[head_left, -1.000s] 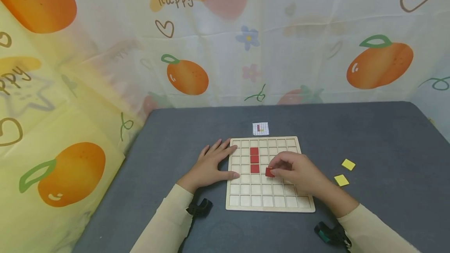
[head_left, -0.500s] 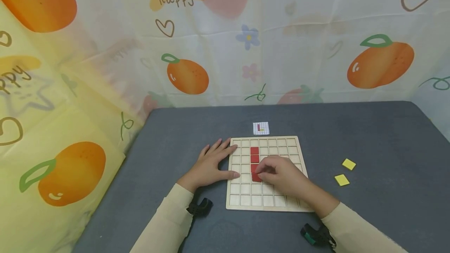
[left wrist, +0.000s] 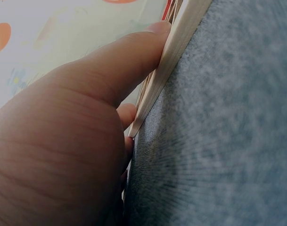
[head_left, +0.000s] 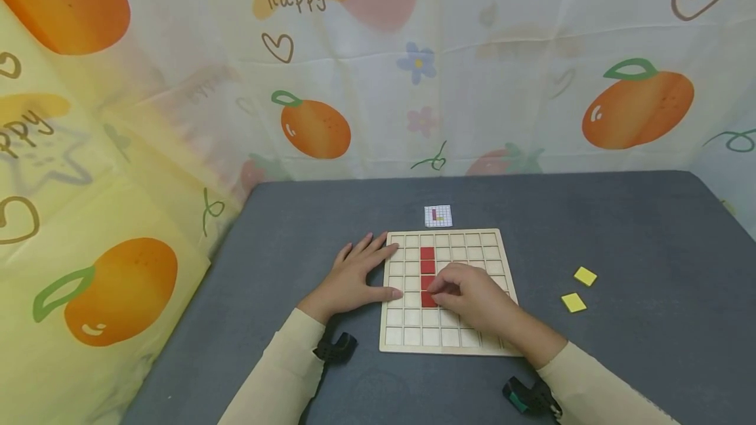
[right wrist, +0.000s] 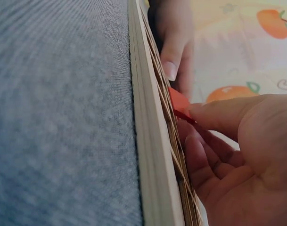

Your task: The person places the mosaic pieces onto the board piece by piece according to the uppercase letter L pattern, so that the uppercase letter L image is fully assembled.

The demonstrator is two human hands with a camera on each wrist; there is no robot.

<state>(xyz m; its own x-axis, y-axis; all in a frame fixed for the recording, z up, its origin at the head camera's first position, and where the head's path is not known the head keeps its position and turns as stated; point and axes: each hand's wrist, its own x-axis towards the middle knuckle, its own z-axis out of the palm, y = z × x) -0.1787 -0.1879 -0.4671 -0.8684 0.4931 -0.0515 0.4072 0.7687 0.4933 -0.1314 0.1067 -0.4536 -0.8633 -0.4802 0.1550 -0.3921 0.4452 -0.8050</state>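
Note:
The wooden grid board (head_left: 413, 336) lies on the table, with three red tiles (head_left: 428, 266) in one column. Directly below them, nearer the person, a fourth red tile (head_left: 428, 300) is at a cell, its right side pinched by the right hand (head_left: 478, 297). In the right wrist view this red tile (right wrist: 178, 101) looks slightly tilted at the thumb tip of the right hand (right wrist: 247, 155). The left hand (head_left: 348, 284) rests spread on the board's left edge; its thumb (left wrist: 124, 61) touches the board's rim (left wrist: 167, 56) in the left wrist view.
Two yellow tiles (head_left: 585, 276) lie apart on the dark table (head_left: 650, 346), right of the board. A small card (head_left: 438, 216) with a printed coloured grid lies behind the board. A fruit-patterned cloth (head_left: 502, 103) hangs behind the table.
The right hand has moved left with its red tile, from right of the column to the cell below the third red tile, where the tile now sits straighter. The left hand has stayed still.

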